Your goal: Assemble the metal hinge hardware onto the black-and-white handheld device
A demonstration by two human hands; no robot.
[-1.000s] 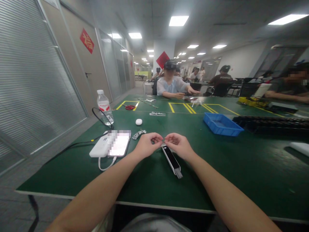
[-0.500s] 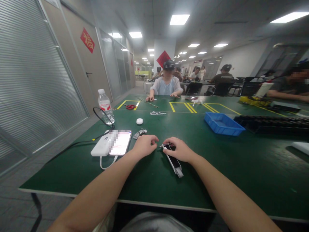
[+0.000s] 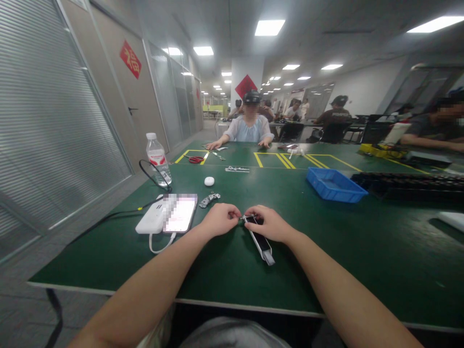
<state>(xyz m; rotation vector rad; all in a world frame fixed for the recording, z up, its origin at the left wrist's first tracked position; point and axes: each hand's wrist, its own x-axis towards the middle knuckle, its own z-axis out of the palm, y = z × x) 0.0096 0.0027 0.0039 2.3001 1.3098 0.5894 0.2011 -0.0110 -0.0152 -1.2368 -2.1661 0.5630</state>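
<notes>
A long, narrow white device with a black face (image 3: 261,241) lies slanted on the green table, its near end showing a light grey piece. My right hand (image 3: 270,224) grips the far end of it, thumb on the near side and fingers curled over the top. At that end a small metal piece (image 3: 241,218) sticks out to the left. The fingertips of my left hand (image 3: 221,220) are closed at this piece; its exact shape is too small to make out. Just beyond my left hand lies a grey metal bracket-like part (image 3: 209,200).
A white power bank (image 3: 150,217) and a phone (image 3: 181,212) lie left, with a cable and a water bottle (image 3: 158,162) behind. A white earbud case (image 3: 209,181), red-handled scissors (image 3: 196,159) and a blue tray (image 3: 335,184) stand farther off. A person (image 3: 250,125) sits opposite.
My left hand has moved slightly right and its fingers have closed at the small metal piece. My right hand stays on the device. Across the table, the person's hand has shifted left.
</notes>
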